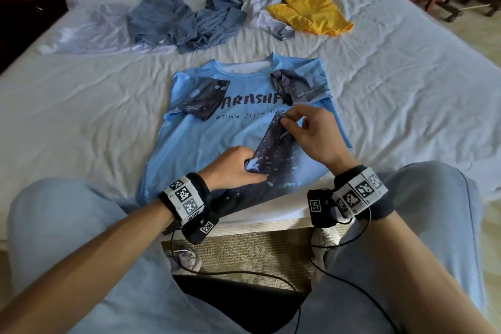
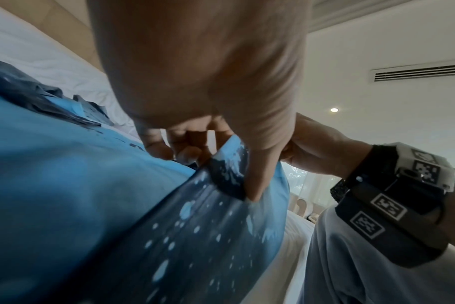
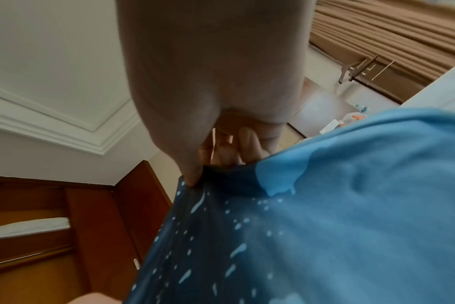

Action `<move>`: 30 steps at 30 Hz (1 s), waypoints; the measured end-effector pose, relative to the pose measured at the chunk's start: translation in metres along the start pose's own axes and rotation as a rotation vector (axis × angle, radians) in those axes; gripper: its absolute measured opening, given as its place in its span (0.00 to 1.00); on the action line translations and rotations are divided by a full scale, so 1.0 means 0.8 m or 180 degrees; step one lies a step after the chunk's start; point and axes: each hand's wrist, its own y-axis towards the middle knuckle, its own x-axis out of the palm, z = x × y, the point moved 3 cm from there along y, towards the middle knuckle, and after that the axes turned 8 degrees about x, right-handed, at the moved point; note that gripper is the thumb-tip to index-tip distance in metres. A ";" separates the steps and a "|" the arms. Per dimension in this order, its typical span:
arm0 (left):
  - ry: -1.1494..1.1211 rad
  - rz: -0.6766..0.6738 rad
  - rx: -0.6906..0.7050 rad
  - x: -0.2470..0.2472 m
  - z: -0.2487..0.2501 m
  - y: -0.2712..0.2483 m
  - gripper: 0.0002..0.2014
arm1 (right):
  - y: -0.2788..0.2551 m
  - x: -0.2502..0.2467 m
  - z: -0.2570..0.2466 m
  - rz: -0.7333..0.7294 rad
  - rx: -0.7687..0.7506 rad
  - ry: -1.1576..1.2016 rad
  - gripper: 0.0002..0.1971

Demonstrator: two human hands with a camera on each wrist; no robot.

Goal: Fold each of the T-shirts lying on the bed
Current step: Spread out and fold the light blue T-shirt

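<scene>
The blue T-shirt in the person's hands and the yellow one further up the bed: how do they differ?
The blue T-shirt lies spread flat with sleeves folded in; the yellow T-shirt lies crumpled. Both hands, left hand and right hand, pinch the blue T-shirt; nothing touches the yellow T-shirt. Both rest on the bed.

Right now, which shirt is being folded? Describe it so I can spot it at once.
On the white bed, nearest the person, lies the light blue T-shirt, both sleeves folded in. The left hand and right hand pinch its dark speckled hem. Only it bears black lettering; the grey, white and yellow shirts behind are crumpled.
</scene>
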 end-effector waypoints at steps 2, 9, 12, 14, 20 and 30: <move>-0.0038 -0.0119 0.0013 0.000 -0.002 -0.015 0.12 | 0.009 0.009 -0.001 0.0248 0.0079 -0.0040 0.05; -0.0235 -0.0192 -0.0484 -0.005 -0.035 -0.058 0.22 | 0.037 0.031 -0.005 0.0485 0.0542 0.0556 0.07; -0.0456 -0.0140 -0.0663 -0.013 -0.048 -0.076 0.34 | 0.047 0.050 -0.005 0.0412 0.1000 0.1251 0.06; -0.0322 -0.0235 -0.0772 -0.015 -0.054 -0.089 0.27 | 0.053 0.058 -0.007 0.0485 0.1241 0.1539 0.08; 0.0780 -0.1287 -0.1037 0.013 -0.070 -0.132 0.17 | 0.078 0.069 0.003 0.0744 0.1727 0.1903 0.07; 0.1553 -0.1547 -0.1519 0.010 -0.146 -0.187 0.08 | 0.099 0.079 0.030 0.0957 0.1922 0.1634 0.05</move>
